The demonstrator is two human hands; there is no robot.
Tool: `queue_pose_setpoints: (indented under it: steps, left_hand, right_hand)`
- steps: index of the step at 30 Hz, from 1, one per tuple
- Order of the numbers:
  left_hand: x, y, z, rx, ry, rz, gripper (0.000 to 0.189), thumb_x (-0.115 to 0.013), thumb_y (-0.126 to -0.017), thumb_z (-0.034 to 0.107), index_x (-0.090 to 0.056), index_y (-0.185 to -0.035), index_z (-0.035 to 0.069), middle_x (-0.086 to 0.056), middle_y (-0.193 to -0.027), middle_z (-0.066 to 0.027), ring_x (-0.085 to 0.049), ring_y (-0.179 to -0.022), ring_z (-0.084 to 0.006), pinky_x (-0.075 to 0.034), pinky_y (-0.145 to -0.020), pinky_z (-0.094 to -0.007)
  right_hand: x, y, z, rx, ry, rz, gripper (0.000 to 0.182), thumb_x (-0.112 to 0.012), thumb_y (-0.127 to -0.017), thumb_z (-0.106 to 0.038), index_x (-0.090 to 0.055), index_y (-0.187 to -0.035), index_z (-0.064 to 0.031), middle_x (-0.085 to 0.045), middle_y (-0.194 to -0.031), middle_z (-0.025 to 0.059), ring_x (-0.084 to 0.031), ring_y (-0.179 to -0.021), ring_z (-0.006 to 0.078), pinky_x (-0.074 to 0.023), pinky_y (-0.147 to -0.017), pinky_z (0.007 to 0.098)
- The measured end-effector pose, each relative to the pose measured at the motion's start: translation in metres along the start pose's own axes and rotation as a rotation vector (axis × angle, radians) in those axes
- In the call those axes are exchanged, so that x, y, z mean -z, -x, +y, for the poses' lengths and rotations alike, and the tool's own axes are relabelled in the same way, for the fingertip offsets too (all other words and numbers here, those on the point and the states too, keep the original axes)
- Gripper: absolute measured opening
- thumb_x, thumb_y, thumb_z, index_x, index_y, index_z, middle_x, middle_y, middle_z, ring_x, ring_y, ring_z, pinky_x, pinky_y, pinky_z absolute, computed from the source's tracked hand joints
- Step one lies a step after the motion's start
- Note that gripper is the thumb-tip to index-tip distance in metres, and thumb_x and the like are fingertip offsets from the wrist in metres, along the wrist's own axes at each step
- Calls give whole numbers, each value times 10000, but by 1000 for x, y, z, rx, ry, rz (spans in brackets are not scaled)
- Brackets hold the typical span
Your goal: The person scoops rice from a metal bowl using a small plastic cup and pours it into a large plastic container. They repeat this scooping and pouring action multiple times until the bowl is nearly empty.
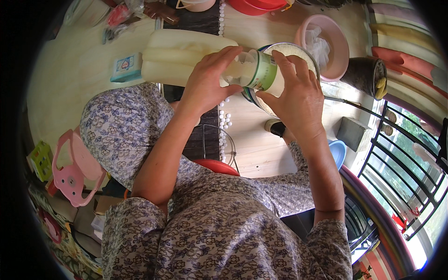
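A clear plastic jar with a green label (264, 71) is tilted sideways between my two hands. My left hand (206, 77) curves around its clear end, thumb below and fingers above. Around the label end are the spread thumb and fingers of my right hand (301, 91), which hide part of the jar. Pale contents show through the clear plastic. Behind it, a round container of white rice (292, 49) with a shiny metal rim is partly covered by the jar and my right hand. A large translucent plastic jug (175, 56) lies beyond my left hand.
A pink basin (343, 52) holds a clear plastic bag. A blue-and-white packet (126, 67) lies left of the jug. Small white discs (224, 122) line the dark floor strip. A red round object (217, 167), pink child's seat (75, 171) and grey block (351, 133) are nearby.
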State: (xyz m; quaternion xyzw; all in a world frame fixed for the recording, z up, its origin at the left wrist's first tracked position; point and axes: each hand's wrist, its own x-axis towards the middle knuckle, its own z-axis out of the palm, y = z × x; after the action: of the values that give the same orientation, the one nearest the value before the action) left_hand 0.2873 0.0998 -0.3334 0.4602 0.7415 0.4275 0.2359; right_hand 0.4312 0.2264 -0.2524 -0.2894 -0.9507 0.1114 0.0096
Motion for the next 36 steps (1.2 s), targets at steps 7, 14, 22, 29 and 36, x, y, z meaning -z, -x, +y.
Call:
queue_pose_setpoints:
  steps: [7,14,22,29,36]
  left_hand:
    - [2,0,0,22,45,-27,789,-804,-646,88,-484,-1366,119,-527,-1367,-98,-515,-1202,-304,-418,-1021,-392]
    - [0,-1,2,40,55,-44,820,-805,-640,36,-474,-1386,115,-523,-1371,-107,-491,-1238,-293,-397,-1046,-376]
    - [2,0,8,127,88,-75,807,-750,-667,-46,-457,-1408,85,-502,-1405,-102,-465,-1292,-230,-348,-1090,-349]
    - [2,-2,8,114,70,-90,799,-740,-668,-52,-456,-1405,69,-496,-1412,-106,-452,-1305,-228,-343,-1091,-348]
    - [5,-3,12,149,63,-107,807,-742,-653,-45,-458,-1402,58,-500,-1407,-112,-460,-1296,-233,-345,-1089,-353]
  right_hand:
    - [-43,30,58,-298,-848,-159,818,-850,-690,-232,-440,-1369,-26,-576,-1242,145,-554,-1168,268,-445,-987,365]
    - [-101,87,101,-706,-1344,2,722,-822,-759,-238,-464,-1329,25,-629,-1128,105,-599,-1010,168,-502,-839,276]
    - [-99,101,111,-1401,-1232,-128,802,-668,-755,-656,-606,-1062,83,-670,-843,157,-676,-578,215,-505,-443,245]
    - [-89,75,156,-1286,-590,-336,808,-624,-732,-716,-694,-860,79,-680,-722,153,-687,-557,209,-556,-501,276]
    - [-106,46,180,-1064,-210,-352,794,-618,-737,-691,-634,-1034,45,-678,-952,195,-670,-939,308,-526,-824,376]
